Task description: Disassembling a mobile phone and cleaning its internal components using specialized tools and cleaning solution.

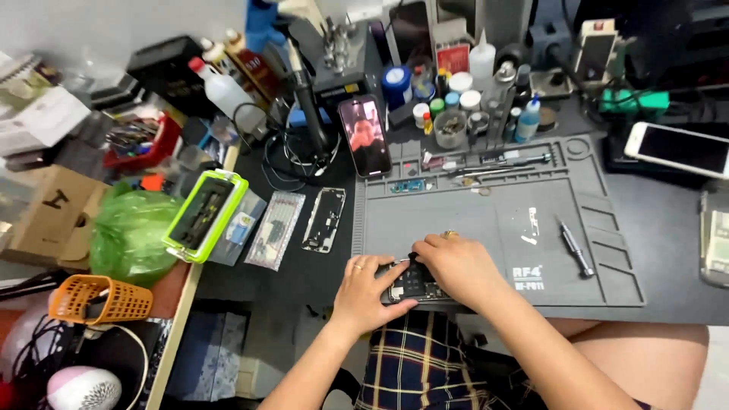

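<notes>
Far left: green plastic bag (129,231), lime-framed device (206,214) beside it on table (668,250). Near centre: left hand (368,292) closed on left end of opened phone (410,282), thumb on top. Phone lies at near edge of grey work mat (471,220). Right hand (454,266) curled over phone's right part, fingertips pressing down. Right: screwdriver (575,247) on mat, apart from hands. Far right: white phone (678,149).

Opened phone (411,282) on mat (471,220) at lower centre; screwdriver (575,248) right of it; frame (324,219) left of mat; basket (99,299) lower left.
</notes>
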